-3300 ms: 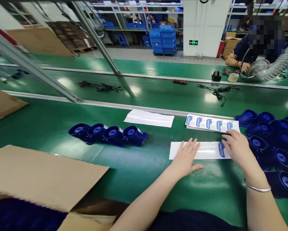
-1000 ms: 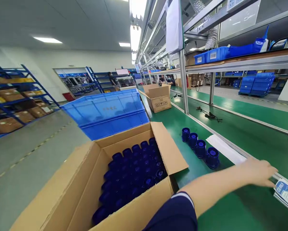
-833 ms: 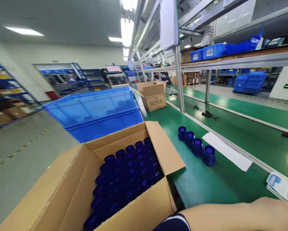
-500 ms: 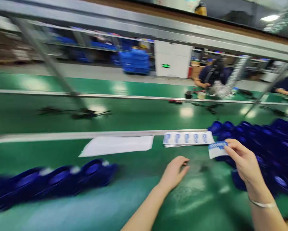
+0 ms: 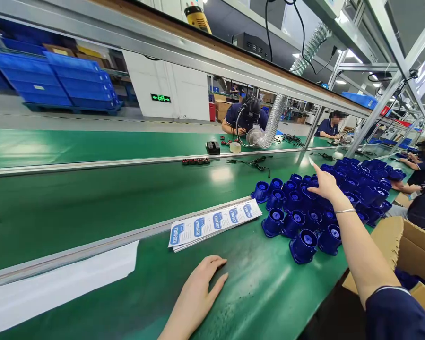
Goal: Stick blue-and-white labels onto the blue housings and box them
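My left hand rests on the green tabletop with its fingers and thumb apart, holding nothing. Just beyond it lies a stack of label sheets printed in blue and white. My right hand is stretched out over the rows of dark blue plastic cups, which have flanged bases and a round centre on top. A thin pale edge of the label shows at its fingertips, seen almost side-on. Whether that hand touches any cup is hard to tell.
White backing paper lies at the left. A cardboard box with blue parts inside stands at the right, below the table edge. Co-workers sit across the bench and at the right. A metal rail crosses overhead.
The view has swung to the right, bringing the blue cups and the cardboard box in. My right hand has reached farther out over the cups with the label. My left hand stays low over the table.
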The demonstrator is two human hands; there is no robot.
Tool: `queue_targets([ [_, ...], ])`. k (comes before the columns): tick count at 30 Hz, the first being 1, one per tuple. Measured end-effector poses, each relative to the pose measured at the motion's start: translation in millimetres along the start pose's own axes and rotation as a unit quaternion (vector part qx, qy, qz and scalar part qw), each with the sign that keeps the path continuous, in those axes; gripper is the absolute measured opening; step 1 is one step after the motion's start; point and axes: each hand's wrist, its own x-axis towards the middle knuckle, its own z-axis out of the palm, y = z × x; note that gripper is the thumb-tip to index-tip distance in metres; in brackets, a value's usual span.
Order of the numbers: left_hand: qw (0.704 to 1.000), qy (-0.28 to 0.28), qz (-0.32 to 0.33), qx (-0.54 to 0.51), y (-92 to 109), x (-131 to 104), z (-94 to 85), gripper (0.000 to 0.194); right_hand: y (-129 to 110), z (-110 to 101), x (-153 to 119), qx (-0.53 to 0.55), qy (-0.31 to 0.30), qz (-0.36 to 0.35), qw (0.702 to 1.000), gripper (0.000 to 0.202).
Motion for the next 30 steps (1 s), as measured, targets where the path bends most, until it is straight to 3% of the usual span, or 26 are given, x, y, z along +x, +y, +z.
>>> queue_targets([
  [4, 1.000, -0.003, -0.002, -0.009, 1.2, -1.7, -1.4, 0.034, 8.2, 7.8, 13.5, -0.023, -0.061, -0.015, 0.998, 0.098],
  [8, 0.998, -0.008, -0.030, -0.061, 3.8, -1.7, -2.9, 0.034, 3.9, -9.2, 15.0, -0.021, -0.057, -0.038, 0.997, 0.100],
  [10, 0.990, -0.008, -0.063, -0.126, 10.3, -2.1, -3.2, 0.037, -14.1, -24.3, 5.4, -0.001, -0.013, -0.049, 0.999, 0.106],
  [13, 0.945, -0.022, -0.133, -0.297, 30.0, -6.6, -2.0, 0.047, -72.1, -38.1, -28.1, 0.130, 0.111, -0.098, 0.980, 0.108],
  [15, 0.883, -0.037, -0.168, -0.437, 47.0, -12.2, 0.5, 0.054, -126.0, -33.3, -62.0, 0.247, 0.111, -0.168, 0.948, 0.103],
  [18, 0.742, -0.032, -0.181, -0.645, 66.5, -20.6, 4.9, 0.061, -205.6, -7.5, -119.5, 0.390, 0.040, -0.256, 0.884, 0.101],
  [20, 0.643, 0.016, -0.192, -0.742, 69.7, -23.8, 5.6, 0.056, -243.7, 11.6, -151.2, 0.460, 0.002, -0.295, 0.838, 0.102],
  [22, 0.575, 0.080, -0.218, -0.784, 65.0, -25.3, 2.6, 0.046, -264.9, 23.6, -168.2, 0.514, -0.021, -0.308, 0.801, 0.100],
  [23, 0.557, 0.108, -0.231, -0.791, 60.8, -25.6, -0.2, 0.042, -269.8, 26.0, -170.2, 0.546, -0.038, -0.296, 0.783, 0.098],
  [25, 0.547, 0.153, -0.251, -0.784, 51.6, -26.1, -6.9, 0.041, -271.5, 24.9, -163.9, 0.616, -0.076, -0.240, 0.746, 0.084],
  [28, 0.561, 0.206, -0.266, -0.757, 42.1, -26.8, -15.0, 0.045, -265.8, 18.5, -146.7, 0.721, -0.106, -0.118, 0.674, 0.035],
  [30, 0.570, 0.221, -0.271, -0.744, 40.4, -27.4, -17.1, 0.049, -263.0, 17.5, -141.7, 0.773, -0.144, -0.025, 0.617, 0.019],
])
